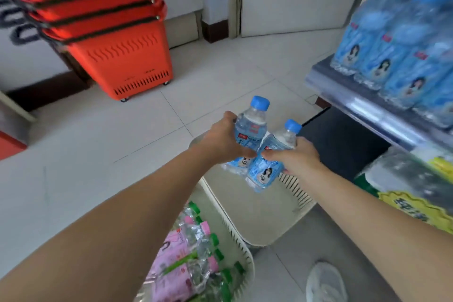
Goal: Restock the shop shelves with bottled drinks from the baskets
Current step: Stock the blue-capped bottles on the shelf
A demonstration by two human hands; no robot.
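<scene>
Both hands are curled round drinks: my left hand (224, 141) grips a blue-capped water bottle (252, 127) and my right hand (297, 157) grips a second bottle (263, 174), their lower ends touching above the pale basket (259, 218). I judge they could knock together and slip as I swing right to the shelf (362, 105), where the packed shelf bottles (392, 64) might topple. Labels show a red patch and a portrait, but their print, like the yellow sign (411, 206) right of my right wrist, is too blurred to read.
</scene>
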